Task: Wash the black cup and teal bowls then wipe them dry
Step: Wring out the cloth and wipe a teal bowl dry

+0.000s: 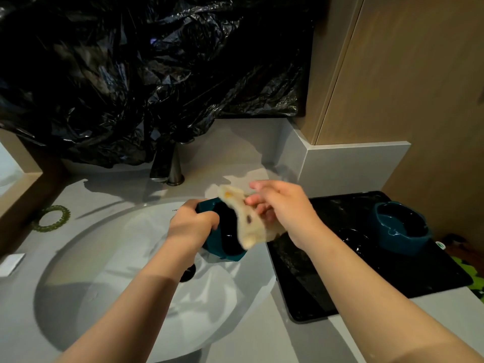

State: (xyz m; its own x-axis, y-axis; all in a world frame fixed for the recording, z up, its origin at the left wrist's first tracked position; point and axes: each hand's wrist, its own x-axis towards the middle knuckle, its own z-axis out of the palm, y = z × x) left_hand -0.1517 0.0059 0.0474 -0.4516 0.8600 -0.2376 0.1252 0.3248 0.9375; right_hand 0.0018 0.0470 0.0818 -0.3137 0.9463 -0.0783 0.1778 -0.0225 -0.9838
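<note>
Two teal bowls: first bowl (230, 256) clasped in left grip (192, 224) over one sink (104, 244); second bowl (400, 229) on one black tray (392, 279). One pale cloth (248, 224) pinched by right grip (282, 208).

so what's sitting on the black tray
A teal bowl stands upright on the black tray. Beside it lies something dark and glossy, too dim to name. The right hand and forearm cover the tray's left edge.

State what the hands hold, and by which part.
Left hand grips a teal bowl by its rim and outer wall; right hand pinches a pale cloth along its side.
</note>
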